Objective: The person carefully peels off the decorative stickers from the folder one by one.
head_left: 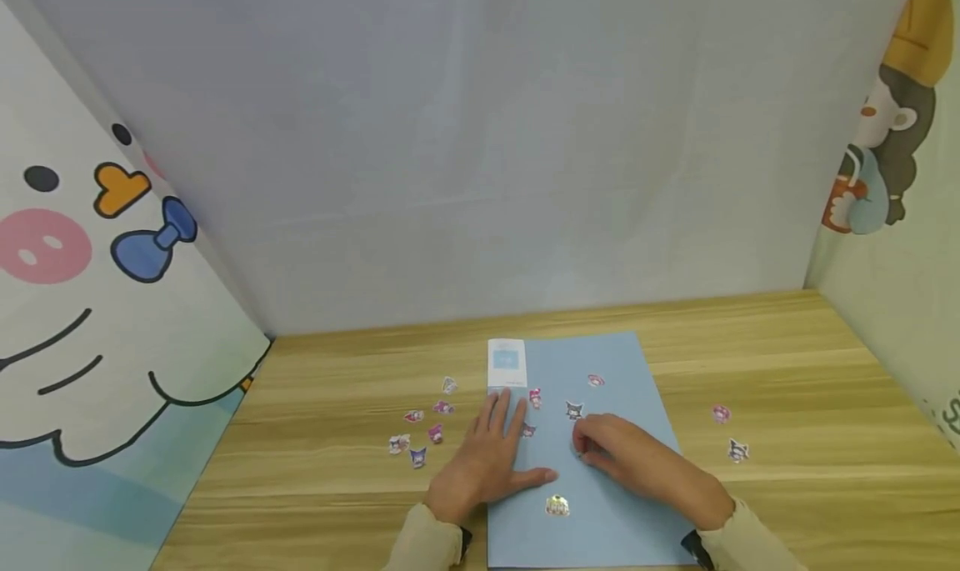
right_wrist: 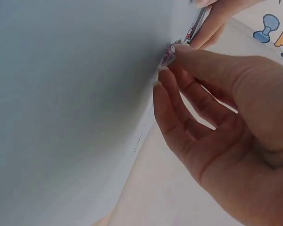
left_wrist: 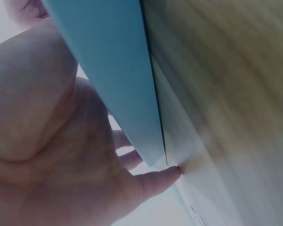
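A light blue flat folder or pad [head_left: 600,521] lies on the table, with several small cartoon stickers on it. My left hand [head_left: 487,458] rests flat on its left side, fingers spread and thumb out to the right; a dark-eared sticker [head_left: 528,430] shows beside its fingers. My right hand [head_left: 630,454] is over the middle of the blue surface, its thumb and fingertips pinching a small pinkish-purple sticker [right_wrist: 168,55], best seen in the right wrist view. Just above those fingertips is a grey-black character sticker [head_left: 574,410]. Below the left thumb lies a gold sticker [head_left: 557,505].
A white label [head_left: 507,363] sits at the folder's upper left corner. Several loose stickers [head_left: 417,457] are scattered on the wooden table [head_left: 315,471] to the left. Two more, a pink one [head_left: 721,413] and a black-and-white one [head_left: 738,450], lie at right. A pale curtain [head_left: 480,154] hangs behind.
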Available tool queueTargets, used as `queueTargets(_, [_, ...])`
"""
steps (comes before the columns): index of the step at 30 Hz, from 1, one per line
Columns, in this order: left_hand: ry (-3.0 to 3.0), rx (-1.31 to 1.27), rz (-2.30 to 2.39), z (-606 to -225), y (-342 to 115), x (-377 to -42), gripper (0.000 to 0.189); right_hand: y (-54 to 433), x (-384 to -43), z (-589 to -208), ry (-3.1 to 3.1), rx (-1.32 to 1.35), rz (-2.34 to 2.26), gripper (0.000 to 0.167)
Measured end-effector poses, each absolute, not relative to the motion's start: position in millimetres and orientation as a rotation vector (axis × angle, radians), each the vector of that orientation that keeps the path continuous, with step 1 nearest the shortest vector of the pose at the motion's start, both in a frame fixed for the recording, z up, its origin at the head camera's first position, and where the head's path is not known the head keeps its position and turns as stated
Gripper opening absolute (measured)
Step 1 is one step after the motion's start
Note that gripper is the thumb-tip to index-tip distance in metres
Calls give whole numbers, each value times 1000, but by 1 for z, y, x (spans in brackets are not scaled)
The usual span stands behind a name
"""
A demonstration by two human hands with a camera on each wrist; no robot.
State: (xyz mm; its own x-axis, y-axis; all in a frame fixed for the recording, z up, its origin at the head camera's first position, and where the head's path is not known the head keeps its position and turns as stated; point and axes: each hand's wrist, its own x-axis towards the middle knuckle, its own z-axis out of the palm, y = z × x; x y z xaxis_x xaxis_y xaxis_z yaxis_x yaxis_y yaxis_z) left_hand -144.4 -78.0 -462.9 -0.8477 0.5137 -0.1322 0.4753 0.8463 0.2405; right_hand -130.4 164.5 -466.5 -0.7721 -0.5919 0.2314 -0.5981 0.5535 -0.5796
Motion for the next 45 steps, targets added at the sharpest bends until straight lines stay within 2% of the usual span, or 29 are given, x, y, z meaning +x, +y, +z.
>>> queueTargets(6, [2817, 744, 246, -458, -76, -143, 104, 165, -132, -463, -2716, 991, 1086, 27])
queueTargets(17, [2819, 733, 255, -462, -76, -145, 104, 194, -141, -452, -2772, 814, 1189, 16])
queueTargets(24, [2817, 746, 311, -463, -78, -145, 104, 209, -147, -454, -2774, 770, 1176, 14])
queueTargets(45, [2802, 779, 370, -462, -79, -146, 102, 259, -155, -458, -2795, 284, 1057, 13])
